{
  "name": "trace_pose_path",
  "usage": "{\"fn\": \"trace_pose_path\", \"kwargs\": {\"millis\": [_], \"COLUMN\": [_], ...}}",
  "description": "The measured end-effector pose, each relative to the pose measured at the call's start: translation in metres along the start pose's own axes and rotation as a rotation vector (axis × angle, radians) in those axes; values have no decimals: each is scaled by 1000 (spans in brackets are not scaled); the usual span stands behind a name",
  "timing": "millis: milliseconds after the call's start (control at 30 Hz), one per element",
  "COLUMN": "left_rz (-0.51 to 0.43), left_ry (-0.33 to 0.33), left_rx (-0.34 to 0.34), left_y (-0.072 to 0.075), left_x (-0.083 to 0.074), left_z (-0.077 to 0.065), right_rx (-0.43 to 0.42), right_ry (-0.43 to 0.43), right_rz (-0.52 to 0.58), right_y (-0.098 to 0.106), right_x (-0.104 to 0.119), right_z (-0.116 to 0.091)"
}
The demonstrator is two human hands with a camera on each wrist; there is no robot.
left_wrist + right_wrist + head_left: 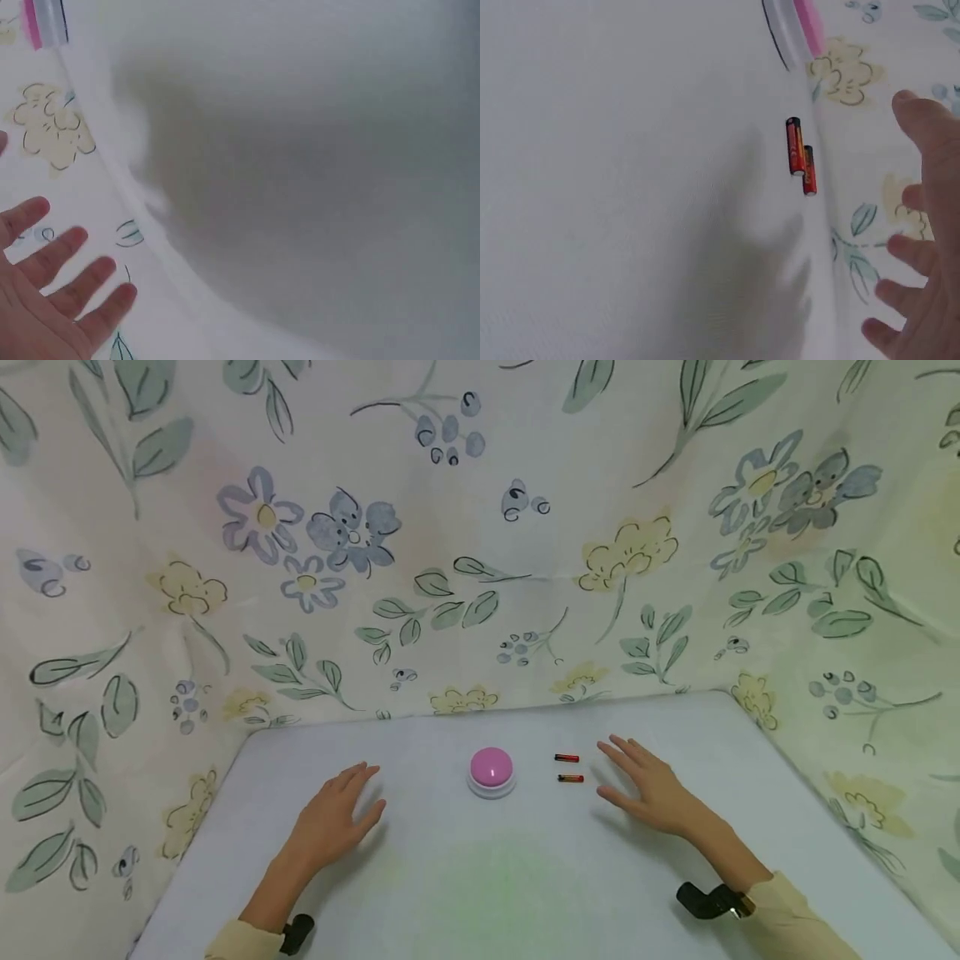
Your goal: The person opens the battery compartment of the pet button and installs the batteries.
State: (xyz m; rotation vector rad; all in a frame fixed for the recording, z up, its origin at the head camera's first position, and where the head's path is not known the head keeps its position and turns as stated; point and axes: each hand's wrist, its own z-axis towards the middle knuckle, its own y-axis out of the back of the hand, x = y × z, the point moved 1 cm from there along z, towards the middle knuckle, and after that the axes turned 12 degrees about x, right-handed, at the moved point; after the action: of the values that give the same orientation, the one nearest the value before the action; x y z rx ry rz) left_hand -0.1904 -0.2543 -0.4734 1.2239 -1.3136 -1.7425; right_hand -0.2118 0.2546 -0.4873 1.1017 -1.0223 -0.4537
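Note:
A round pink push light (491, 767) with a white base sits on the white table (450, 893), between the two hands. Two red and black batteries (570, 778) lie to its right, one behind the other; in the right wrist view the nearer battery (795, 146) partly overlaps the farther one. My left hand (333, 818) hovers left of the push light, fingers spread and holding nothing. My right hand (648, 785) hovers just right of the batteries, its fingers loosely extended, touching nothing. The left wrist view shows the left hand's fingers (71, 281) apart.
A floral cloth (480, 527) hangs behind the table and along both sides. Black wrist cameras (712, 902) are strapped below both hands, by the pale sleeves (795, 922). Pink edges of the push light (808, 26) show at the top of the wrist views.

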Motion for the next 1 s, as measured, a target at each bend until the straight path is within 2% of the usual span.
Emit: {"fn": "trace_pose_path", "kwargs": {"millis": [100, 233, 333, 533, 700, 1000], "left_rz": [-150, -455, -608, -711, -743, -802], "left_ry": [-37, -79, -67, -72, -76, -37], "left_rx": [-8, 70, 125, 145, 147, 144], "left_y": [1, -1, -5, -14, -17, -20], "left_x": [-1, -6, -11, -18, -23, -27], "left_z": [1, 5, 7, 11, 16, 28], "right_rx": [-13, -36, -38, -28, -36, -50], "right_ry": [32, 73, 99, 120, 163, 243], "right_rz": [156, 334, 412, 504, 563, 606], "right_y": [-1, -5, -10, -18, -25, -32], "right_x": [-1, -3, -5, -6, -3, 8], "right_z": [-3, -3, 0, 11, 20, 40]}}
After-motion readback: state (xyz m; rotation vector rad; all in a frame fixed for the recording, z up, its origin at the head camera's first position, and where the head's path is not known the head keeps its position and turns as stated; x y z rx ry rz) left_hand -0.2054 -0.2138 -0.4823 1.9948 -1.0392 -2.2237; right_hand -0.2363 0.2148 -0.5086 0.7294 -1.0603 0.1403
